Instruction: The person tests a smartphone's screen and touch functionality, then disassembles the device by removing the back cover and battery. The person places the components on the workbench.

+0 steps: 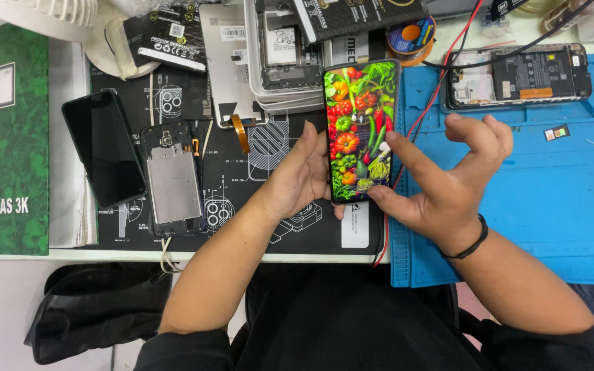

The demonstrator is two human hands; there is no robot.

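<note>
Head view, centre of frame: a smartphone [361, 130] with a lit screen of bright vegetables is held upright over the black work mat [256, 227]; the left hand [297, 180] cups its left edge, fingers curled closed around the body; the right hand [448, 175] spreads open, forefinger and thumb touching the glass; light, steady taps with a firm left grip would seem best; a dismantled phone [172, 180] lies at left, a blue mat [558, 206] at right.
</note>
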